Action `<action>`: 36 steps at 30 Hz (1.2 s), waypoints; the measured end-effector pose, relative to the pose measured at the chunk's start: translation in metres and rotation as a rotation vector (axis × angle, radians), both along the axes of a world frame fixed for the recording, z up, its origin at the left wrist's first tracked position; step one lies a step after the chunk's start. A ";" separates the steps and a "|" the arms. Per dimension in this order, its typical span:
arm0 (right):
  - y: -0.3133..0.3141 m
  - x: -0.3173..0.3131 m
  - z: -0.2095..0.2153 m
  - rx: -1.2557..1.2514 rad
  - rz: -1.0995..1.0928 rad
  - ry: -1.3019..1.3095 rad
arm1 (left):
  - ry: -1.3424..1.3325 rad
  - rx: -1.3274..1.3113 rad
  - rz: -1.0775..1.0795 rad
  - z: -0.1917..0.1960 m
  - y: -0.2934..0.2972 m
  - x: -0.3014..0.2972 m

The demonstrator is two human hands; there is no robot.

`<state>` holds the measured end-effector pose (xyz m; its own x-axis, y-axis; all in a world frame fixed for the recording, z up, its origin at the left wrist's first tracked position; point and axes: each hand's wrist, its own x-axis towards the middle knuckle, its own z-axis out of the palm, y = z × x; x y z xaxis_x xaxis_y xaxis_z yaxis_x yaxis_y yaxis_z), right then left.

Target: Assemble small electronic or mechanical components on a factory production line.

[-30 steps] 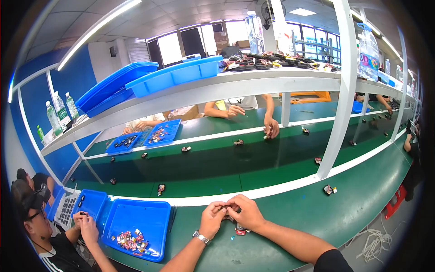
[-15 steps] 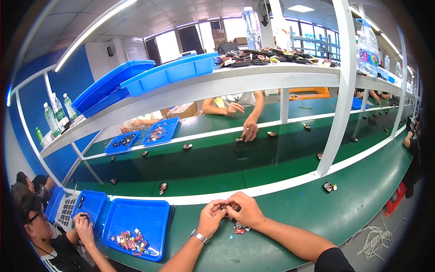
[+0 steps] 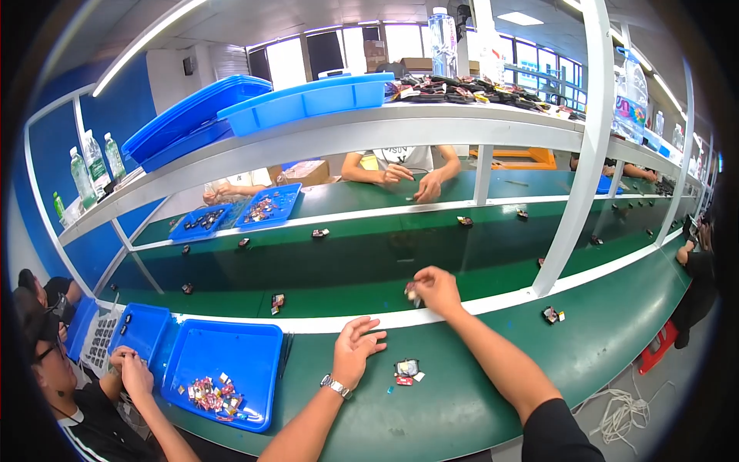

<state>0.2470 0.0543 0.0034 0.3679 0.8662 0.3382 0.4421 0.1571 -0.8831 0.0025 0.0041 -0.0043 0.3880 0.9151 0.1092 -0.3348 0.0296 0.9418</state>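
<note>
My right hand (image 3: 436, 288) reaches forward over the white strip at the edge of the green conveyor belt (image 3: 362, 262), pinching a small assembled part (image 3: 412, 291) in its fingertips. My left hand (image 3: 356, 348), with a wristwatch (image 3: 336, 385) on the wrist, rests open on the green worktable (image 3: 477, 385) and holds nothing. Just right of it lie a small dark part (image 3: 406, 368) and tiny red and white pieces (image 3: 406, 379).
A blue tray (image 3: 223, 369) with small colourful parts sits at my left, beside a person working at smaller blue trays (image 3: 142, 333). Small parts (image 3: 277, 302) ride the belt. Another part (image 3: 551, 314) lies right. People work across the belt. A white post (image 3: 573, 200) holds shelves.
My hands were together, working a small part near the table edge. Now the right hand has stretched forward to the belt with the part, and the left has come apart and lies open.
</note>
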 end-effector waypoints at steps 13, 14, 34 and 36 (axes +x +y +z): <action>-0.103 -0.023 0.032 -0.359 0.405 -0.397 | 0.132 0.033 -0.069 -0.008 0.003 -0.001; -0.114 -0.030 0.032 -0.349 0.403 -0.467 | 0.191 0.076 -0.101 -0.010 0.002 -0.001; -0.130 -0.053 0.016 0.171 0.355 -0.580 | 0.669 0.375 -0.279 0.018 -0.018 0.001; -0.132 -0.048 0.016 0.095 0.365 -0.539 | 0.656 0.375 -0.196 0.009 -0.016 0.000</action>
